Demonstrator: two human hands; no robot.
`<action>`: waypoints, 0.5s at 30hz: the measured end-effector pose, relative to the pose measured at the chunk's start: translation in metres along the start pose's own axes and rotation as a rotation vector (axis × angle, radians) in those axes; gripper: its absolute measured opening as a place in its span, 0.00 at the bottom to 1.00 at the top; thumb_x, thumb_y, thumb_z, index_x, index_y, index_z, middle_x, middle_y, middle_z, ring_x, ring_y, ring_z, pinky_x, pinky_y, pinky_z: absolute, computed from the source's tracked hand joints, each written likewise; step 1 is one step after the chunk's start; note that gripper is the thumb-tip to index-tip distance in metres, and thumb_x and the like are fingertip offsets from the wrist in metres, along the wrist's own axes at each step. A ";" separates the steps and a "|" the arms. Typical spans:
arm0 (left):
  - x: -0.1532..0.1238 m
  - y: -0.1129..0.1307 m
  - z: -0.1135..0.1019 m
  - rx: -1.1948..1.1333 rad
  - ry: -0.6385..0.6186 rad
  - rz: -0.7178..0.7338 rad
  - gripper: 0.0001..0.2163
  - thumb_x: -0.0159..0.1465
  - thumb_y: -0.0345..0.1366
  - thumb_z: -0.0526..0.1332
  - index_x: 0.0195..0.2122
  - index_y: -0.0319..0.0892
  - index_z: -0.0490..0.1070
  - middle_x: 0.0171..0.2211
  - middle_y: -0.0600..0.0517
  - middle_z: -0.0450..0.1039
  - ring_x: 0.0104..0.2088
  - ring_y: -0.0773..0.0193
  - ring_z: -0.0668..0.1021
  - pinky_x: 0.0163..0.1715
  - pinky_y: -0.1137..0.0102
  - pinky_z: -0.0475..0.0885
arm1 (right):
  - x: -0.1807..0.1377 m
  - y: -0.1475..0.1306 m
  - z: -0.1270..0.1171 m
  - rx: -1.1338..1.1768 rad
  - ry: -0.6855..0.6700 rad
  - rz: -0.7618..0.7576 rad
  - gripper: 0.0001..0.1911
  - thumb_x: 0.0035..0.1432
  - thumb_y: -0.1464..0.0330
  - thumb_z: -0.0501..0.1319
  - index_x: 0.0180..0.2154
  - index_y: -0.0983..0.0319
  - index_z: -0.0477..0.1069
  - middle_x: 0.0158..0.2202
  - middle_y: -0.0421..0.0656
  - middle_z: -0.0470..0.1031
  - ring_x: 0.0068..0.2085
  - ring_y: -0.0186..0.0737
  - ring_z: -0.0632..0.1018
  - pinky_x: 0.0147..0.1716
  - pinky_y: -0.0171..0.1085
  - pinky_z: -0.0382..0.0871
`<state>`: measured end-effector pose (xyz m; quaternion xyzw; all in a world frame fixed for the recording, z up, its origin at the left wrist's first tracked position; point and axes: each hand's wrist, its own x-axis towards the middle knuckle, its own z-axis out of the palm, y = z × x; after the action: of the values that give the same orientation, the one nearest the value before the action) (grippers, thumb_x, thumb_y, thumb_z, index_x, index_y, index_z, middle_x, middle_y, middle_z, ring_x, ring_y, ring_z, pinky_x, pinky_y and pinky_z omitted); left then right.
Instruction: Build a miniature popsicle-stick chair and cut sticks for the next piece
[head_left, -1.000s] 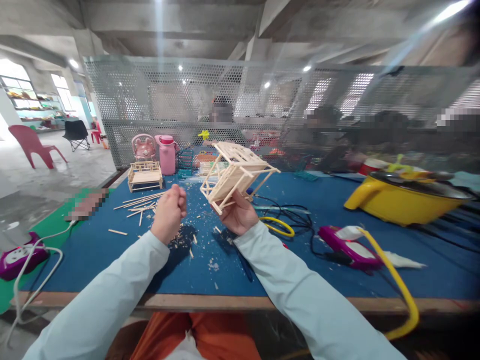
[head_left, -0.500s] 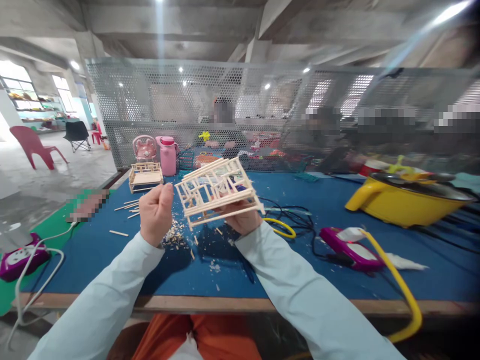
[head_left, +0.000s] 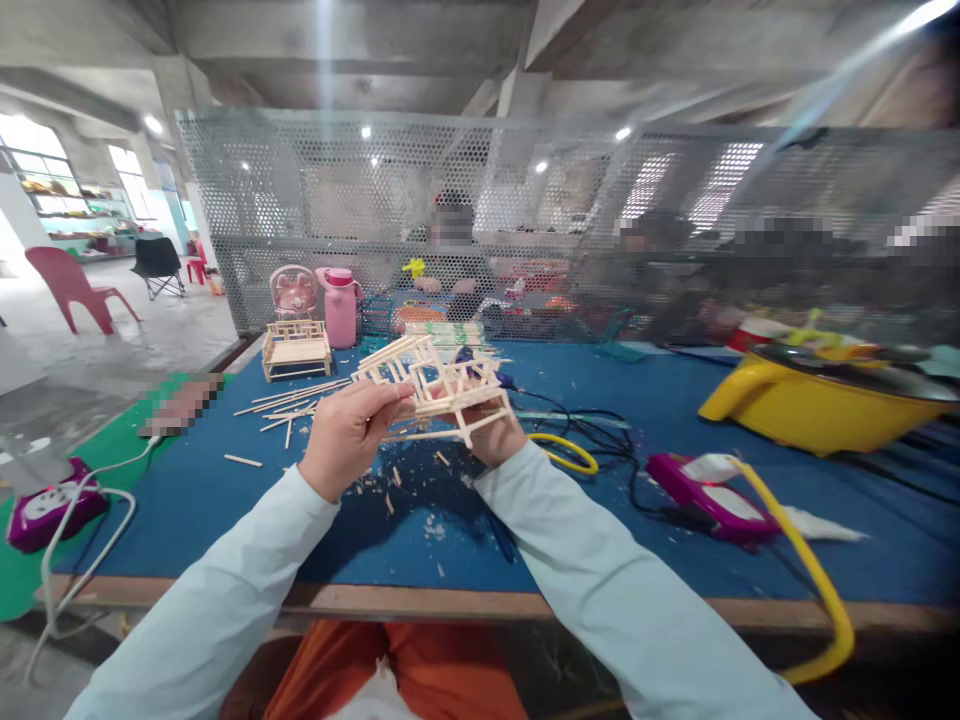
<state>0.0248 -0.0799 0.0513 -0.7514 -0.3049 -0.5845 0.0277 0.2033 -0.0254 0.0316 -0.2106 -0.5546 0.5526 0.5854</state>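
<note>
Within the right grip (head_left: pixel 496 438), a stick frame (head_left: pixel 442 406) (tilted).

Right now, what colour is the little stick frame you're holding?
The stick frame is pale cream, best seen in the head view.

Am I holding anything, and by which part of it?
A small wooden stick frame: your right hand holds its right end; your left hand is at its left side, but whether it grips is unclear.

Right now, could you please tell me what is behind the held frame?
Behind the frame: the right hand and, farther back, the screen; the hand's covered part cannot be seen.
</note>
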 end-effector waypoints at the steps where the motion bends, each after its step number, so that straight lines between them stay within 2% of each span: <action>1: 0.001 -0.001 0.000 -0.003 -0.007 0.020 0.07 0.59 0.32 0.58 0.36 0.42 0.76 0.27 0.50 0.76 0.26 0.69 0.75 0.27 0.77 0.68 | 0.000 0.000 -0.002 -0.014 -0.025 0.002 0.10 0.36 0.62 0.68 0.24 0.57 0.71 0.30 0.42 0.77 0.38 0.47 0.76 0.45 0.51 0.67; 3: 0.002 -0.004 0.000 -0.033 -0.034 0.033 0.06 0.58 0.31 0.59 0.34 0.40 0.75 0.26 0.50 0.76 0.26 0.69 0.75 0.26 0.77 0.68 | 0.002 -0.002 -0.005 -0.039 -0.062 0.019 0.10 0.38 0.60 0.67 0.24 0.57 0.73 0.30 0.43 0.77 0.38 0.48 0.76 0.45 0.50 0.67; 7: 0.005 -0.003 -0.001 -0.107 -0.135 -0.019 0.04 0.57 0.33 0.61 0.29 0.39 0.75 0.24 0.51 0.76 0.24 0.69 0.75 0.25 0.77 0.67 | 0.006 -0.005 -0.009 -0.050 -0.063 0.114 0.11 0.35 0.60 0.67 0.23 0.60 0.75 0.28 0.44 0.77 0.33 0.46 0.76 0.44 0.48 0.68; 10: 0.005 -0.001 -0.002 -0.082 -0.206 -0.019 0.05 0.58 0.34 0.60 0.28 0.40 0.74 0.23 0.52 0.75 0.23 0.70 0.74 0.25 0.77 0.67 | 0.009 -0.005 -0.011 -0.032 -0.083 0.164 0.13 0.35 0.60 0.66 0.23 0.61 0.75 0.27 0.44 0.77 0.32 0.46 0.76 0.45 0.49 0.67; 12: 0.004 0.001 -0.002 -0.039 -0.198 0.016 0.05 0.59 0.34 0.59 0.29 0.40 0.73 0.23 0.52 0.74 0.23 0.71 0.73 0.25 0.77 0.66 | 0.008 -0.003 -0.012 -0.017 -0.105 0.165 0.13 0.36 0.58 0.66 0.23 0.61 0.74 0.27 0.44 0.77 0.33 0.47 0.76 0.46 0.51 0.67; 15: 0.002 0.003 -0.001 0.037 -0.088 0.100 0.05 0.60 0.32 0.57 0.29 0.40 0.72 0.24 0.51 0.74 0.25 0.70 0.73 0.27 0.77 0.66 | 0.005 0.000 -0.012 0.010 -0.104 0.119 0.12 0.40 0.57 0.64 0.23 0.59 0.72 0.29 0.43 0.77 0.37 0.48 0.76 0.46 0.52 0.67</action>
<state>0.0253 -0.0817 0.0539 -0.7901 -0.2790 -0.5428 0.0573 0.2122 -0.0167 0.0302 -0.2113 -0.5682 0.5994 0.5228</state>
